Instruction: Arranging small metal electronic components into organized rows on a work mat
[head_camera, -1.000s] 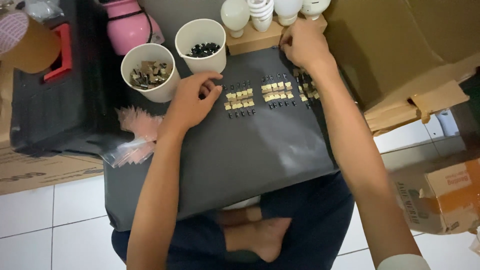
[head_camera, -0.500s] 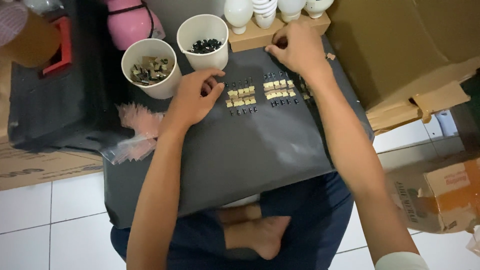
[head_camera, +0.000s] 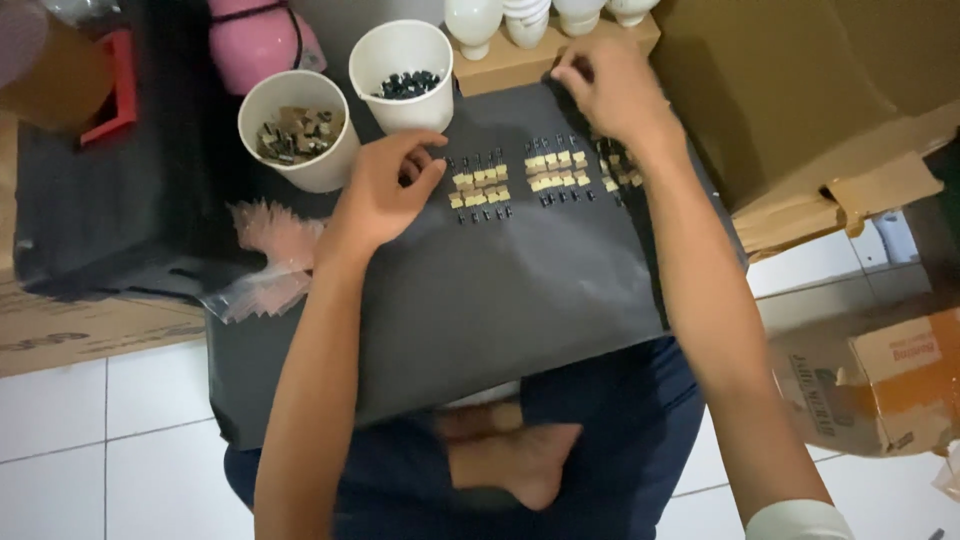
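Black board (head_camera: 500, 290) lies under your left hand (head_camera: 385, 190), fingers curled loosely beside the tan components (head_camera: 478, 187); your right hand (head_camera: 612, 92) pinches closed, contents hidden.

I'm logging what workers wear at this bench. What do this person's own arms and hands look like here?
Both arms are bare from wrist to above the elbow. The left hand and right hand wear no gloves, and no rings or watch show. A white sleeve edge appears on the right upper arm at the bottom of the view.
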